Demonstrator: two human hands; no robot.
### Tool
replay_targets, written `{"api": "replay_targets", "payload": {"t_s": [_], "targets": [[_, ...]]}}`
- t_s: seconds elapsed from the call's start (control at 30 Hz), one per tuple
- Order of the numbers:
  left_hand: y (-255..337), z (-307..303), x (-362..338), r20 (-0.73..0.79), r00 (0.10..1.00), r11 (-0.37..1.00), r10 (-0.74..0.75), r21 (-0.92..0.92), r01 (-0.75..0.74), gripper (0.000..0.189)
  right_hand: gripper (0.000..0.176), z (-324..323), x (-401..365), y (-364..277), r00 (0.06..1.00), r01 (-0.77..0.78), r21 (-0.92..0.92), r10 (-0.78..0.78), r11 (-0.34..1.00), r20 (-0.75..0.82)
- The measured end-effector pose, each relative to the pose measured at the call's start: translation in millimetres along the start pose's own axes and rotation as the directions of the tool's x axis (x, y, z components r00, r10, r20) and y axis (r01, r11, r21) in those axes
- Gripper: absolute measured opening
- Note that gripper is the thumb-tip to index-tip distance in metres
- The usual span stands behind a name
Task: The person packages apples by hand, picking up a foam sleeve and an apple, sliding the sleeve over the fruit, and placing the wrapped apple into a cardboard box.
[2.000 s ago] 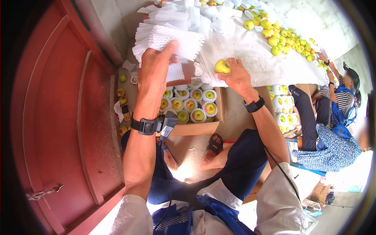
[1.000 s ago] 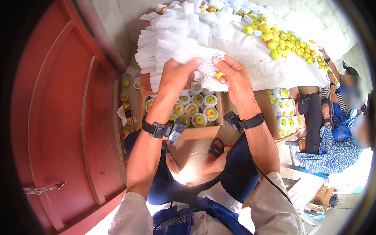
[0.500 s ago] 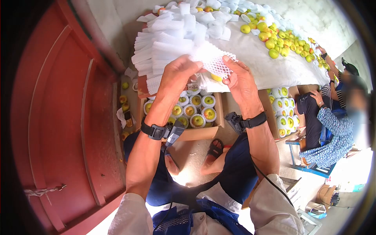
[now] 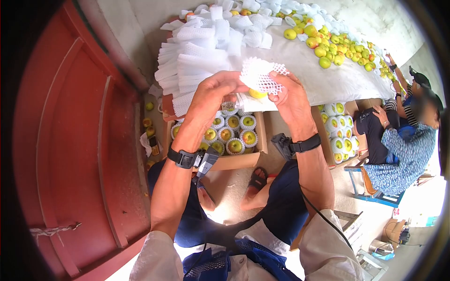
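A white foam net sleeve (image 4: 257, 75) is stretched between my two hands above the front edge of the table. My left hand (image 4: 218, 90) pinches its left side with closed fingers. On the opposite side, my right hand (image 4: 291, 93) grips the mesh between thumb and fingers. A yellow apple (image 4: 257, 94) peeks out below the sleeve, close to my right fingertips, its upper part covered by the mesh. Below my hands stands a cardboard box (image 4: 229, 162) filled with apples in foam nets (image 4: 234, 122).
Stacked foam sleeves (image 4: 199, 58) cover the table's left part. Loose apples (image 4: 335, 49) lie on the white table cover (image 4: 281, 58). A second box of netted apples (image 4: 344, 133) stands at right, beside a seated person (image 4: 398, 154). A red door (image 4: 70, 140) is at left.
The sleeve has drawn away from the stack, is more bunched between my hands, and covers the apple's top. The seated person at right has shifted slightly, and a second person shows more.
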State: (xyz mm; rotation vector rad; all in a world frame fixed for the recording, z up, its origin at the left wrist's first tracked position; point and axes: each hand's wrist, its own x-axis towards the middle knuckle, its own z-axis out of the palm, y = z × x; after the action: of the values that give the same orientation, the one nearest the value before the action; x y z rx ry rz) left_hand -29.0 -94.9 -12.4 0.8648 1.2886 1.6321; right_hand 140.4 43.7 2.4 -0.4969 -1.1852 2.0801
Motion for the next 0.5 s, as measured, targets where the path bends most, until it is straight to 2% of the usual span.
{"api": "replay_targets", "payload": {"t_s": [0.03, 0.1, 0.17, 0.2, 0.27, 0.37, 0.5], "targets": [[0, 2, 0, -0.028, 0.999, 0.999, -0.039, -0.025, 0.038, 0.025, 0.02, -1, 1, 1, 0.998, -0.017, 0.026, 0.015, 1.0, 0.064], [-1, 5, 2, -0.063, 0.995, 0.996, -0.08, -0.05, 0.077, 0.027, 0.02, 4, -1, 0, 0.995, -0.057, 0.035, 0.054, 0.998, 0.086], [-2, 8, 2, 0.057, 0.998, 0.988, -0.042, -0.148, 0.05, 0.035, 0.02, 8, -3, 3, 0.99, -0.098, 0.043, 0.093, 0.994, 0.11], [-3, 10, 3, 0.051, 0.998, 0.988, -0.044, -0.146, 0.051, 0.035, 0.021, 7, -3, 3, 0.98, -0.137, 0.037, 0.13, 0.99, 0.149], [-4, 12, 3, 0.133, 0.991, 0.967, -0.015, -0.248, 0.048, 0.042, 0.022, 7, -4, 4, 0.968, -0.175, 0.028, 0.167, 0.984, 0.189], [-4, 8, 2, 0.194, 0.981, 0.944, 0.022, -0.328, 0.044, 0.044, 0.023, 3, -4, 4, 0.954, -0.199, 0.027, 0.187, 0.98, 0.233], [1, 5, 1, 0.217, 0.976, 0.944, 0.003, -0.322, 0.068, 0.044, 0.024, -6, -4, 0, 0.942, -0.225, 0.01, 0.215, 0.974, 0.259]]}}
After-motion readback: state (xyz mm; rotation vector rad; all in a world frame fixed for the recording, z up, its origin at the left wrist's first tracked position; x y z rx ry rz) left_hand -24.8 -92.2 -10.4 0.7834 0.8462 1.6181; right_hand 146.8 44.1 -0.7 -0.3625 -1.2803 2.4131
